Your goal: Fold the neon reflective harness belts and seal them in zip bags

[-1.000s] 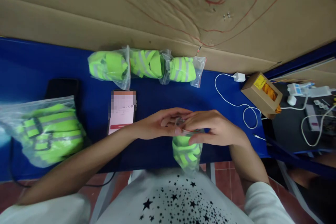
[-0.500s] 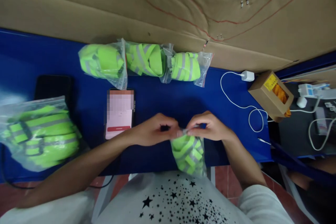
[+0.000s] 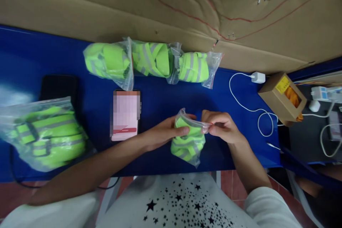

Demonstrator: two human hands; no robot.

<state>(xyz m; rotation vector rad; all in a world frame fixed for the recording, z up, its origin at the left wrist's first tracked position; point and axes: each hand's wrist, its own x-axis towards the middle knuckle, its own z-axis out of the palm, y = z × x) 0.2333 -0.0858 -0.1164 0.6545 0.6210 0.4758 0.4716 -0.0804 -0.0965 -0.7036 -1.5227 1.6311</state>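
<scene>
Between my hands is a clear zip bag (image 3: 188,146) with a folded neon-yellow strap with grey reflective stripes inside, held just above the front part of the blue table (image 3: 155,103). My left hand (image 3: 171,130) grips the bag's left side, thumb on the front and fingers behind it. At the bag's upper right corner, my right hand (image 3: 223,126) pinches the zip edge between thumb and fingers. The zip strip runs slanting across the top; whether it is sealed I cannot tell.
Three similar filled bags (image 3: 153,58) lie in a row along the cardboard wall (image 3: 107,10). A larger filled bag (image 3: 56,135) is at left, near a dark phone-like object (image 3: 58,87). A lit phone (image 3: 125,114), a white charger cable (image 3: 240,101) and a cardboard box (image 3: 278,92) also lie around.
The bag has been lifted and turned so its zip edge slants across. My left hand has shifted from pinching the top to holding its side; my right hand has moved to the right corner.
</scene>
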